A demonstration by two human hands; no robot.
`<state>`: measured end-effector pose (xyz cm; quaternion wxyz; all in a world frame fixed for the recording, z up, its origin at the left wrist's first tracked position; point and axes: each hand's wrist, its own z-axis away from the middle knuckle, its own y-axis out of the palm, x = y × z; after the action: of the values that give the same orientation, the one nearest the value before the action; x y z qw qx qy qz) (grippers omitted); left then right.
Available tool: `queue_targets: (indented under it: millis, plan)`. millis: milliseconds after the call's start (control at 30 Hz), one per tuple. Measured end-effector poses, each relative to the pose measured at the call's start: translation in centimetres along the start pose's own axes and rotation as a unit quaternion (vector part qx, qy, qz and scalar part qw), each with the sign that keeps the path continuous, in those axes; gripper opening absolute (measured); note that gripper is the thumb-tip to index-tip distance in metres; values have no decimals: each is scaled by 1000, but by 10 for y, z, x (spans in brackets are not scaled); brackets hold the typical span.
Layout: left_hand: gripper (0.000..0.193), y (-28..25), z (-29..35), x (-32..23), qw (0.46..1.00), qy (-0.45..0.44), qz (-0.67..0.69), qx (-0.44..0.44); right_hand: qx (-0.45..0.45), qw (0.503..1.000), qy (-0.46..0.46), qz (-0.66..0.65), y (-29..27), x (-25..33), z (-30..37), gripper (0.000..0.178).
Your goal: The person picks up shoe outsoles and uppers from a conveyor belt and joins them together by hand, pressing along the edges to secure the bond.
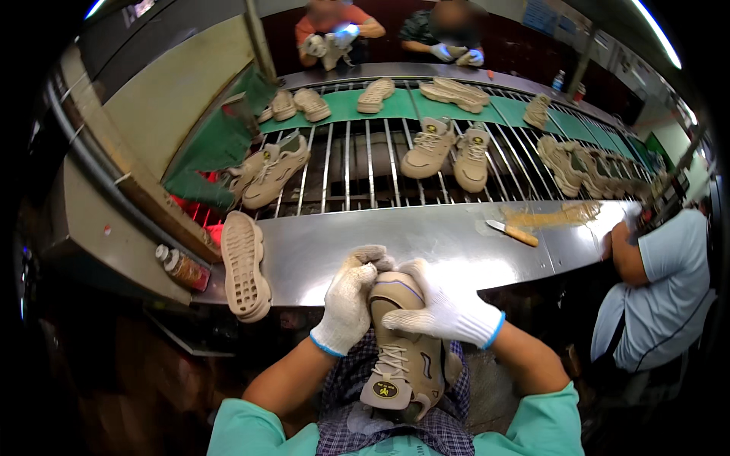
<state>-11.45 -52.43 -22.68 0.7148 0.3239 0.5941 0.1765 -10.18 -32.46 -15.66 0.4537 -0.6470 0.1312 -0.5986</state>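
Observation:
A beige lace-up sneaker (417, 363) rests in my lap, its toe pointing away and its tongue toward me. My left hand (346, 302), in a white knit glove with a blue cuff, is curled against the left side of the toe. Gloved the same way, my right hand (445, 308) wraps the toe's right side, with the thumb across the top. Fingertips of both hands are partly hidden at the front of the toe. Left of them, a beige sole (245, 266) lies tread up over the metal bench edge. A knife with a wooden handle (521, 236) lies on the bench to the right.
Beyond the metal bench (365, 235) runs a rack of metal bars with several sneakers (430, 148) on it. A green belt (342, 106) behind carries loose soles (454, 93). A bottle (182, 267) stands at left. One person (658, 289) sits at right; two work across the line.

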Motion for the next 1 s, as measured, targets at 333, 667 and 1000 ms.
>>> queue_targets:
  millis: [333,667,1000]
  plan:
    - [102,-74,45,70,917,-386,57,79,-319,882,-146,-315,-19,-2,102,85]
    - [110,-1,23,-53,705,-163,-627,288,-91,792,98,-595,147,-115,104,105]
    - [85,63,5,-9,595,-104,-694,391,-7,999,33,9,-29,-24,59,59]
